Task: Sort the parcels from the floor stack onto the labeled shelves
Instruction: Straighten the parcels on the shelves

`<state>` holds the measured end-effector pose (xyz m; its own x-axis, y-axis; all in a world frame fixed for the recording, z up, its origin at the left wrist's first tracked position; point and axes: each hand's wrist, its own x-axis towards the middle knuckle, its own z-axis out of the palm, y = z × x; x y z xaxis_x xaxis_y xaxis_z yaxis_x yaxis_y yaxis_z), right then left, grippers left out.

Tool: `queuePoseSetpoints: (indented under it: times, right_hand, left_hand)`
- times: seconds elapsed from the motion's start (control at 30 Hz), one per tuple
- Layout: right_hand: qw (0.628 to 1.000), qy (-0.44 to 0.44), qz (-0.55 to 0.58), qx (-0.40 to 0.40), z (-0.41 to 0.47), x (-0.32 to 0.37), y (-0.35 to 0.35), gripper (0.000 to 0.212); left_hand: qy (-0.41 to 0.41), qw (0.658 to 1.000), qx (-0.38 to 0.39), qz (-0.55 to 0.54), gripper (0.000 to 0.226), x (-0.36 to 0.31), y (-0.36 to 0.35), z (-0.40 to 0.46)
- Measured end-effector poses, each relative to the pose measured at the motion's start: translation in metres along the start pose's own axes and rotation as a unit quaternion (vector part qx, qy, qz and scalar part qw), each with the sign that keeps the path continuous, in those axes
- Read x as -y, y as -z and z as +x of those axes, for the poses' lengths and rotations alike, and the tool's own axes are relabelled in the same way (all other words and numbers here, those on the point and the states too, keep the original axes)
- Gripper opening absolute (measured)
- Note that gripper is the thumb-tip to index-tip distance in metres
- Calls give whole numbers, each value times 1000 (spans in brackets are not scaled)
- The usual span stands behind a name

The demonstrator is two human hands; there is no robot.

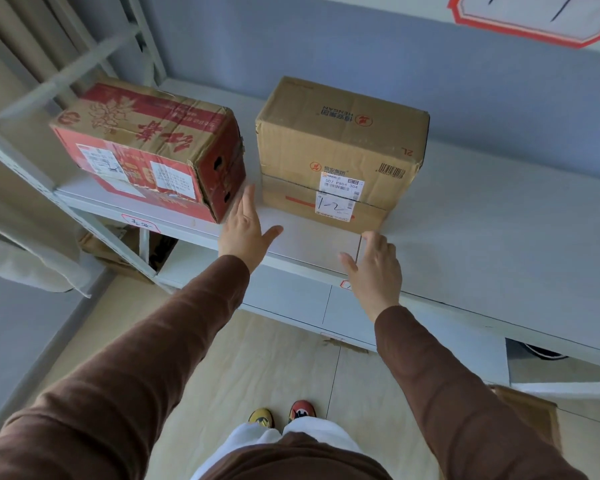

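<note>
A plain brown corrugated cardboard parcel (340,150), sealed with tape and bearing a white shipping label hand-marked "1-2", is being shown standing on the white metal shelf (465,220), set back a little from the front edge and just beside a red-printed cardboard box (146,147), with a narrow gap between the two. The brown parcel is being judged stiff and boxy, with dry, matt faces that should not slip; its weight cannot be told, though its size suggests a two-handed lift, best taken at the two short side faces or under the bottom edges rather than at the taped seam. The left hand (245,226) is being held out flat with fingers straight and thumb spread, its fingertips reaching into the gap near the parcel's left side; whether contact is being made cannot be told. The right hand (373,268) is being held loosely spread before the parcel's front right corner, nothing being gripped by either hand.
</note>
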<state>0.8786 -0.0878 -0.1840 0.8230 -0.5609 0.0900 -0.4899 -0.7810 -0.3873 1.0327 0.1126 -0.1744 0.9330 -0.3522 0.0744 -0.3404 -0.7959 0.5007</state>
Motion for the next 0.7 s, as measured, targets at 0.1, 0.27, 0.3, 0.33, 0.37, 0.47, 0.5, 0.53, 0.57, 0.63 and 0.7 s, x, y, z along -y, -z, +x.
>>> queuePoseSetpoints:
  times: [0.1, 0.27, 0.3, 0.33, 0.37, 0.47, 0.5, 0.53, 0.57, 0.63, 0.7]
  right_hand:
    - [998, 60, 12, 10, -8, 30, -10, 55]
    - [988, 148, 27, 22, -8, 97, -22, 59]
    - [986, 162, 28, 22, -6, 111, -25, 60]
    - [984, 174, 32, 21, -6, 126, -29, 61]
    - [982, 182, 36, 21, -5, 138, -32, 62]
    - [981, 185, 58, 17, -3, 176, -45, 67]
    - [981, 179, 68, 19, -3, 186, -48, 70]
    - [982, 170, 77, 22, -2, 198, -53, 73]
    - [983, 160, 87, 24, -2, 209, -58, 76]
    - [985, 143, 97, 24, -2, 228, -67, 82]
    - [987, 127, 98, 25, -1, 245, -74, 86]
  left_hand:
    - [-47, 998, -23, 34, 95, 12, 13, -24]
    - [-53, 995, -43, 78, 93, 53, 43, -51]
    - [-48, 994, -45, 84, 93, 64, 49, -53]
    - [-42, 994, -46, 89, 93, 76, 55, -54]
    - [-35, 994, -44, 93, 94, 86, 61, -54]
    - [-5, 994, -38, 101, 95, 123, 79, -51]
    - [4, 994, -37, 98, 95, 135, 86, -50]
    - [12, 995, -37, 93, 95, 150, 94, -48]
    - [19, 995, -37, 90, 95, 164, 102, -45]
    - [32, 995, -33, 91, 96, 194, 117, -35]
    - [49, 995, -30, 83, 97, 223, 131, -22]
